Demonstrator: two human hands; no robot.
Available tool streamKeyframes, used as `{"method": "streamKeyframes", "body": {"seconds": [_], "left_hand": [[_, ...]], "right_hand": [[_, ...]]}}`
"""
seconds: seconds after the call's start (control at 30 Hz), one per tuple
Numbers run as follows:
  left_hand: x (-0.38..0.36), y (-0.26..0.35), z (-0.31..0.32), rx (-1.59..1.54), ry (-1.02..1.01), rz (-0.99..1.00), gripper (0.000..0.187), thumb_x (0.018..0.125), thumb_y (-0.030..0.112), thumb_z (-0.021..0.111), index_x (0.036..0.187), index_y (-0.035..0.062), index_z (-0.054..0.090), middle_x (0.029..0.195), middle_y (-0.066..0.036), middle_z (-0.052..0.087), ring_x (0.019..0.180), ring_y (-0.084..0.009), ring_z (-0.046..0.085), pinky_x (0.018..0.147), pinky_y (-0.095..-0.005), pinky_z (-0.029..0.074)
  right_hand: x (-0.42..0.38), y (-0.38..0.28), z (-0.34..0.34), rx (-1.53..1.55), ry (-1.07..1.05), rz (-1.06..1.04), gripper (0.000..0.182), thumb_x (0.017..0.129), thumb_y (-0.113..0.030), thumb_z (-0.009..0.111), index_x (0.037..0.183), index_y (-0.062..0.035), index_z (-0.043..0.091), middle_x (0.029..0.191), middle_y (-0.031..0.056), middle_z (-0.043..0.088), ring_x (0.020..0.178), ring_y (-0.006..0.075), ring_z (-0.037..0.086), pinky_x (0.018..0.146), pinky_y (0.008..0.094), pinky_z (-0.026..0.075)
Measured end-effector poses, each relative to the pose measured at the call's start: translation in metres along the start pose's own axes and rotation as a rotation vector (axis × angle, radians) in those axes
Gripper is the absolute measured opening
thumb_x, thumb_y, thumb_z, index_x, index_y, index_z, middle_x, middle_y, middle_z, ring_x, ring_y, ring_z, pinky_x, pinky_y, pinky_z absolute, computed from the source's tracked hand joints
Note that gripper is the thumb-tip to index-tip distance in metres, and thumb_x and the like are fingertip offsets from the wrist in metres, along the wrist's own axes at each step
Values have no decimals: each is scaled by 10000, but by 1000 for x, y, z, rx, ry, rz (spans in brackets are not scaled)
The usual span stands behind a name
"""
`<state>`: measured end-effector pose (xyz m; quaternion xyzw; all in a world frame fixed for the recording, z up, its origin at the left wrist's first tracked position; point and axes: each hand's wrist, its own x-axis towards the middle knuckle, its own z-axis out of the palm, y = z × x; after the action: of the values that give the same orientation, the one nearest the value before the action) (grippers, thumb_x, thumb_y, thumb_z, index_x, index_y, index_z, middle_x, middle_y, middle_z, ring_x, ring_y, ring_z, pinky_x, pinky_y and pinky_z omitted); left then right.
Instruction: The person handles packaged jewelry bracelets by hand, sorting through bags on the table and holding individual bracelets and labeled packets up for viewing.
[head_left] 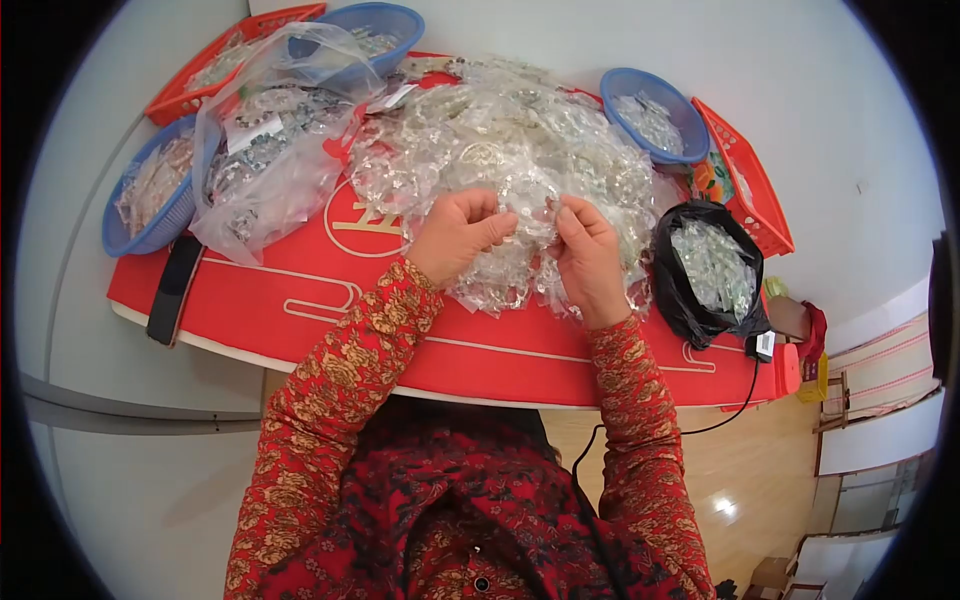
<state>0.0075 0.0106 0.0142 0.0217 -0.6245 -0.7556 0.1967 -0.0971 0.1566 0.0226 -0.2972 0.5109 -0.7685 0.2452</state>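
A large heap of small clear plastic packets (450, 125) with shiny little pieces inside lies on the red-covered table. Over the front of this heap, my left hand (460, 235) is closed, thumb against the fingers. My right hand (590, 258) is closed in a pinch just to its right. Between the fingertips of both hands stretches a clear plastic packet (528, 208); its edges blend into the heap behind, and its contents are too small to name.
A black bag (668, 290) of packets stands at right, near a blue basket (612, 85) and a red basket (770, 225). At left are a large clear bag (235, 215), another blue basket (125, 232) and a dark phone-like object (175, 290). A black cable (725, 420) hangs off the edge.
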Motion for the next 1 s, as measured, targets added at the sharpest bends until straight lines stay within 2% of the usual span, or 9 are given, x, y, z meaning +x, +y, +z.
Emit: {"method": "streamKeyframes", "body": {"seconds": [0.07,0.27,0.43,0.53,0.67,0.73,0.83,1.0], "left_hand": [[1,0,1,33,85,9,147,791,155,612,749,47,522,676,11,551,581,-42,479,533,-178,392],[0,-3,4,23,149,21,145,797,152,604,739,50,518,664,22,534,557,-31,442,503,-179,362],[3,-7,0,132,128,31,146,800,147,592,727,50,511,640,35,504,548,-23,410,486,-180,342],[1,-4,1,284,92,42,156,795,141,590,708,49,499,618,48,464,544,-17,376,474,-179,316],[-7,10,12,448,-23,-1,172,786,136,595,693,43,485,601,62,419,539,-14,338,467,-178,289],[-5,4,10,393,-87,-3,170,786,137,597,698,39,489,598,65,418,535,-13,339,466,-178,293],[-5,3,12,319,-107,-22,165,786,135,598,705,35,495,604,70,422,540,-11,348,467,-178,300],[-3,1,14,291,-39,46,130,801,140,586,791,16,551,650,62,481,578,-11,387,504,-178,329]], "right_hand": [[-1,2,0,-57,-28,0,202,829,-134,537,973,7,556,857,40,612,613,42,483,536,177,382],[-9,-2,-1,-255,-95,40,196,814,-129,549,946,16,567,772,10,584,650,48,498,567,192,403],[-7,-1,-8,-305,-167,46,206,808,-125,560,953,21,566,784,14,587,684,53,508,582,193,404],[-10,-11,0,-359,14,-24,208,809,-127,562,952,24,564,786,7,584,689,55,505,587,196,403],[-4,-15,-6,-220,55,-17,182,813,-135,564,913,16,582,709,-32,542,602,29,448,519,179,360],[-5,-13,-11,-188,50,50,168,814,-138,564,886,11,590,672,-49,517,559,15,408,483,171,330],[-8,-11,-7,-211,110,-75,154,818,-143,561,848,4,597,638,-64,488,523,0,361,451,161,286],[-9,-13,-8,-300,96,-99,156,820,-139,553,838,11,591,675,-36,529,588,20,426,516,175,349]]}}
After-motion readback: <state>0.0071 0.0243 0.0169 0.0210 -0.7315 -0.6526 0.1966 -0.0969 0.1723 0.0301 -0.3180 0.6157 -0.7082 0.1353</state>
